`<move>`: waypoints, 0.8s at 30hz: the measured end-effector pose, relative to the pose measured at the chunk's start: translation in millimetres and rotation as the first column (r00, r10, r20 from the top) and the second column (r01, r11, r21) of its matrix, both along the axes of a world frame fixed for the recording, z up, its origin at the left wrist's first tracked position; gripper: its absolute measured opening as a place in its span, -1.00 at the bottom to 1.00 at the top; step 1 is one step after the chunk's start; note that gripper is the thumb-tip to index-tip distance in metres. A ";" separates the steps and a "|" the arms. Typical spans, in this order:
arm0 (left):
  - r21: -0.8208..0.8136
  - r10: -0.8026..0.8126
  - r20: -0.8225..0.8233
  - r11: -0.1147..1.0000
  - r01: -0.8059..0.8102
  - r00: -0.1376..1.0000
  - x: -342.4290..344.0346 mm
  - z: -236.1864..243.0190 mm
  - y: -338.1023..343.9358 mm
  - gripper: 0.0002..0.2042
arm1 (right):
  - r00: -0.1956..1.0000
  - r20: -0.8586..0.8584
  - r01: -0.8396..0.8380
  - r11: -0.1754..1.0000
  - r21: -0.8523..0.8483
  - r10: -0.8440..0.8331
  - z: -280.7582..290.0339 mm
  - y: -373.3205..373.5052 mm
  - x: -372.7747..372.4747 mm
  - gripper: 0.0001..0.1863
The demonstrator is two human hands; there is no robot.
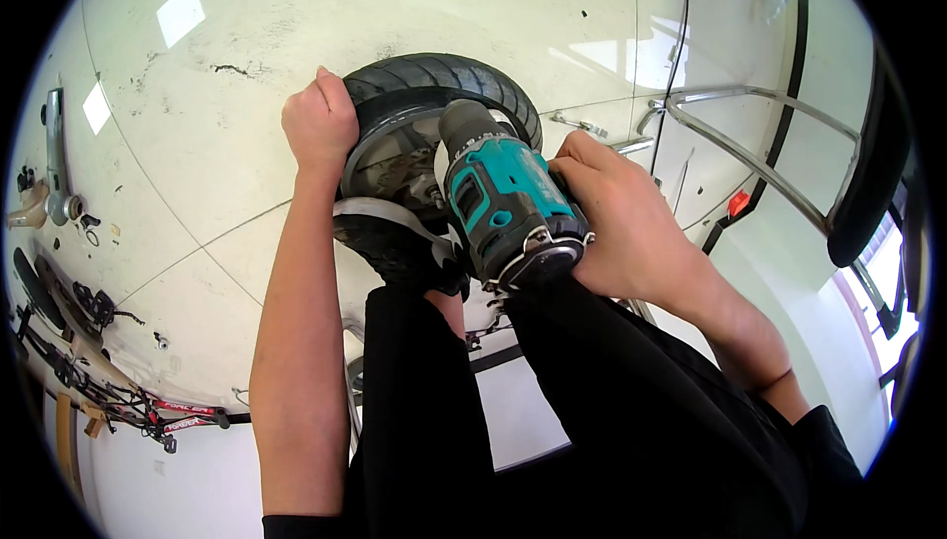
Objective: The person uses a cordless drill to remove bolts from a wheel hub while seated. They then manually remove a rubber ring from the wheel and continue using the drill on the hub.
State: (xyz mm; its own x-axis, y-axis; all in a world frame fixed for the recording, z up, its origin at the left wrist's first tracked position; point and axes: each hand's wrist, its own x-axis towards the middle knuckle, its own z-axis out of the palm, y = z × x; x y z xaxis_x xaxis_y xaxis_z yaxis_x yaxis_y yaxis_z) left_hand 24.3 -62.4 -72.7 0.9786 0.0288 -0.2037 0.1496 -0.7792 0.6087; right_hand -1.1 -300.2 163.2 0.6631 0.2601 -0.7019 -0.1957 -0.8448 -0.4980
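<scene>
A black-tyred wheel (444, 75) lies between my feet on the pale tiled floor. My left hand (321, 125) is closed on the tyre's left edge, its fingers curled over the far side. In my right hand (621, 214) is a teal and black cordless drill (508, 194). Its chuck points away from me, over the wheel's hub, and the drill hides whatever its tip meets. Part of the rim (395, 164) shows left of the drill. My black shoe (395, 238) sits against the near side of the wheel.
A chrome tubular frame (760, 140) with a black pad stands at the right. Small metal parts (580, 124) lie just beyond my right hand. Bicycle frame parts (148, 406) are at the lower left, and a metal tube piece (57, 159) lies at the far left.
</scene>
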 end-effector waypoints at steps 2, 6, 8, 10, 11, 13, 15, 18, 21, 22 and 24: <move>0.007 -0.014 0.014 1.000 0.014 1.000 0.0 -2.1 0.2 -0.52 | 1.000 -0.004 0.025 1.000 -0.007 -0.025 -0.6 1.1 -1.4 -0.68; 0.010 -0.019 0.031 1.000 0.018 0.999 0.0 -1.2 -0.2 -0.51 | 0.999 0.039 0.037 0.999 0.024 -0.038 -1.1 3.3 -5.2 -0.67; 0.004 -0.011 0.023 1.000 0.011 1.000 0.2 0.6 -1.5 -0.52 | 0.995 0.089 0.030 0.999 0.029 -0.033 -6.5 1.0 -9.3 -0.65; -0.001 -0.006 0.000 1.000 0.006 1.000 -0.5 1.7 -0.4 -0.52 | 0.994 0.100 0.035 0.999 0.029 -0.038 -7.7 1.1 -10.7 -0.65; -0.001 -0.013 0.000 1.000 0.013 1.000 -0.5 1.5 -0.6 -0.53 | 0.994 0.104 0.038 0.999 0.028 -0.041 -7.6 1.8 -11.3 -0.65; 0.005 -0.027 0.000 1.000 0.027 1.000 -1.0 1.2 -0.3 -0.55 | 0.996 0.078 0.041 0.999 0.008 -0.041 -5.5 3.8 -9.5 -0.69; 0.002 -0.018 0.016 1.000 0.018 1.000 -0.9 2.8 -1.3 -0.53 | 0.997 0.062 0.050 0.999 -0.005 -0.049 -4.2 6.9 -7.9 -0.70; 0.023 0.008 0.024 1.000 -0.009 1.000 -0.9 6.6 -2.4 -0.52 | 0.997 0.063 0.055 0.998 -0.032 -0.053 -3.4 12.6 -8.2 -0.66; 0.030 0.020 0.006 0.999 -0.021 1.000 -0.9 9.2 -4.7 -0.53 | 0.996 0.087 0.043 0.996 -0.072 -0.036 -7.1 16.5 -11.0 -0.62; 0.034 0.023 -0.004 0.999 -0.023 1.000 -1.3 11.1 -4.6 -0.54 | 0.995 0.088 0.042 0.996 -0.076 -0.035 -8.2 16.4 -11.8 -0.61; 0.040 0.035 0.000 0.999 -0.035 0.999 -1.3 14.2 -5.2 -0.54 | 0.995 0.094 0.042 0.996 -0.083 -0.034 -9.2 15.7 -12.0 -0.60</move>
